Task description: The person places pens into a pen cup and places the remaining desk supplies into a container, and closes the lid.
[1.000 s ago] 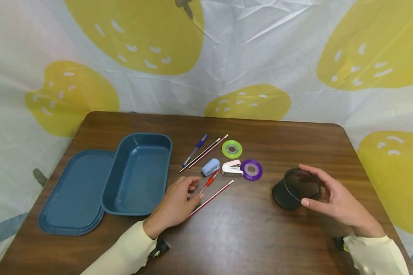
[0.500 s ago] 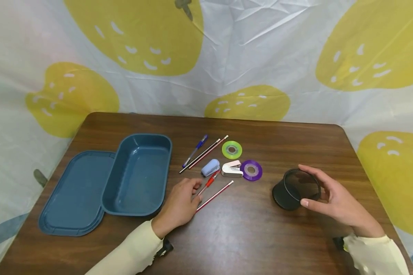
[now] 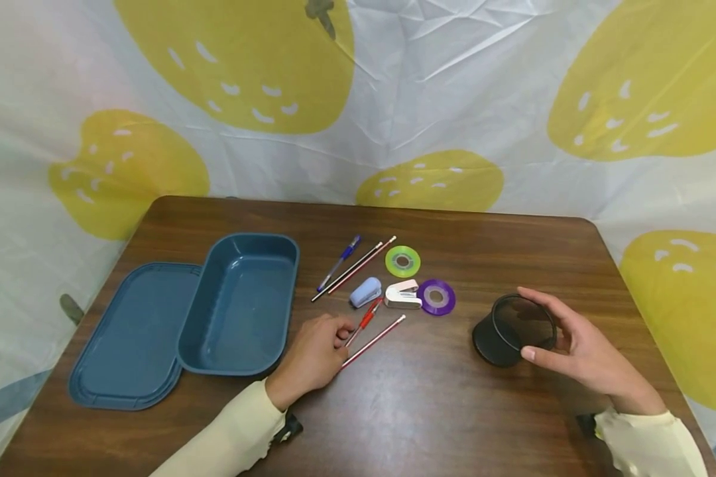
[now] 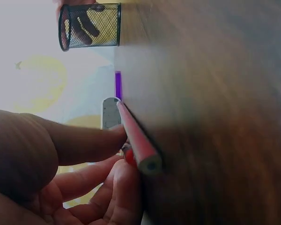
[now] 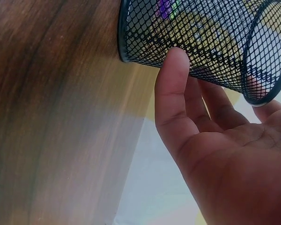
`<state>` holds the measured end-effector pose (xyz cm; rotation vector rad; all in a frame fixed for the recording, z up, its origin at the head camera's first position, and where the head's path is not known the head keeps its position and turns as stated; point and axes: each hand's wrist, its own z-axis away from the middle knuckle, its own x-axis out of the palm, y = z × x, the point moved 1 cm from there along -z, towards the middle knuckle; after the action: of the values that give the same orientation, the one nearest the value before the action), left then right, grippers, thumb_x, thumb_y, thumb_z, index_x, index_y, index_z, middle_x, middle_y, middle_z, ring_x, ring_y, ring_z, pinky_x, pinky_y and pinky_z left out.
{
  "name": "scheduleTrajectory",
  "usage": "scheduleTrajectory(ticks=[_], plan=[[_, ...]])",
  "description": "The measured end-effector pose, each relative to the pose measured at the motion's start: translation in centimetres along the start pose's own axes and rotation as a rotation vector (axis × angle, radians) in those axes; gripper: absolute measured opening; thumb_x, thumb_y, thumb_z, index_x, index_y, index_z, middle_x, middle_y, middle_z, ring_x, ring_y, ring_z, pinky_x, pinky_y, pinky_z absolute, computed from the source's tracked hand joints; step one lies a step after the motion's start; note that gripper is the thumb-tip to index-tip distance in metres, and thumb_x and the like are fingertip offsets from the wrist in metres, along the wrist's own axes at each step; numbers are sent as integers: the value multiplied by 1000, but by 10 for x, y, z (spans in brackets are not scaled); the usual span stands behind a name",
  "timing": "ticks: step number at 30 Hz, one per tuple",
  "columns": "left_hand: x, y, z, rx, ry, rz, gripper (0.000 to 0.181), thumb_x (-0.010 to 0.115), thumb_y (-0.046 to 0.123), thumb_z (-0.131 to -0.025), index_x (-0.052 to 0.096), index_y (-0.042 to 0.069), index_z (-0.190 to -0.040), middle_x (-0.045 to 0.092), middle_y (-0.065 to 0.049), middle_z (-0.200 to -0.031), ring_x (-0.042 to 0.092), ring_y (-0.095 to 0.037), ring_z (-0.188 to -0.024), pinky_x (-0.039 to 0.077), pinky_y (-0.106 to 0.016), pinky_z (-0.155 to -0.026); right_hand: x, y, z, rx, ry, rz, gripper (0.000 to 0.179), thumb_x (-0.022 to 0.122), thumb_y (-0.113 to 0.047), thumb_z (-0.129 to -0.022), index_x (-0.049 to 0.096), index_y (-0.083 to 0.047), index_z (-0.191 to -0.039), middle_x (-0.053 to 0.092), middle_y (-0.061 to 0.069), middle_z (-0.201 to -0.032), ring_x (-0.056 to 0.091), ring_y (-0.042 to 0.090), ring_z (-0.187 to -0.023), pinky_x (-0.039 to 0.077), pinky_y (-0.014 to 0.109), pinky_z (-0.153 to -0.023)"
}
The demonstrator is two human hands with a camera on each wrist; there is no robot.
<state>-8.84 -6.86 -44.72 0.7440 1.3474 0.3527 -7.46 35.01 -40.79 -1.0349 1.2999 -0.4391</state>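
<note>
My left hand (image 3: 313,351) pinches the lower end of a red pen (image 3: 366,319) lying on the table, thumb and fingertips meeting around it. Most of that pen is hidden in the left wrist view, where only a bit of red shows between thumb and fingers. Just beside the hand lies a red-and-white striped pencil (image 3: 374,341), its blunt end close to the left wrist camera (image 4: 140,145). On the right, my right hand (image 3: 585,344) holds a black mesh pen holder (image 3: 498,341) around its side, thumb and fingers on opposite sides. The holder stands upright on the table.
A blue stapler (image 3: 366,291), a white stapler (image 3: 403,295), purple tape (image 3: 437,297) and green tape (image 3: 402,261) lie mid-table. Behind are a blue pen (image 3: 340,262) and two pencils (image 3: 358,268). At left stands a blue bin (image 3: 247,311) beside its lid (image 3: 134,334).
The left hand has moved slightly right, and its thumb and fingers have closed on the red pen. The right hand and the pen holder stay in place.
</note>
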Motion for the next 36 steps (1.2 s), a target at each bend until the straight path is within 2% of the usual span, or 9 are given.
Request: scheduleTrajectory(ticks=[3, 7, 13, 23, 36], plan=[[0, 1, 0, 4, -13, -10, 31, 81, -1, -84, 78, 4, -115, 68, -2, -92, 62, -14, -83, 50, -30, -76, -1, 1, 0, -6, -1, -3, 88, 80, 4, -88, 39, -18, -163, 58, 11, -144, 61, 7, -125, 60, 30, -65], [-1, 1, -1, -5, -31, 19, 30, 79, -1, -84, 79, 4, -114, 74, -2, -92, 66, -9, -79, 54, -26, -72, -1, 3, -1, -18, -5, -9, 88, 80, 6, -88, 38, -17, -163, 56, 11, -147, 58, 6, -128, 60, 31, -64], [-1, 0, -2, -2, -47, 44, 27, 74, -2, -85, 81, 5, -111, 77, -3, -91, 66, -6, -75, 55, -24, -66, -1, 3, 0, -3, -2, -3, 88, 81, 4, -88, 39, -19, -163, 59, 11, -145, 62, 6, -124, 60, 30, -66], [-3, 2, 0, -6, -33, 54, 29, 68, -3, -82, 80, 3, -108, 74, 2, -84, 64, -5, -74, 53, -24, -68, -1, 1, -1, 1, -3, 14, 88, 81, 2, -89, 39, -20, -163, 60, 10, -144, 61, 6, -124, 60, 30, -67], [-7, 2, -2, 3, -43, 115, 29, 69, 0, -85, 80, 6, -111, 76, 0, -92, 66, -7, -80, 57, -26, -74, -1, 1, -1, -1, 1, 26, 88, 81, 2, -89, 39, -20, -163, 59, 10, -144, 58, 3, -128, 60, 29, -68]])
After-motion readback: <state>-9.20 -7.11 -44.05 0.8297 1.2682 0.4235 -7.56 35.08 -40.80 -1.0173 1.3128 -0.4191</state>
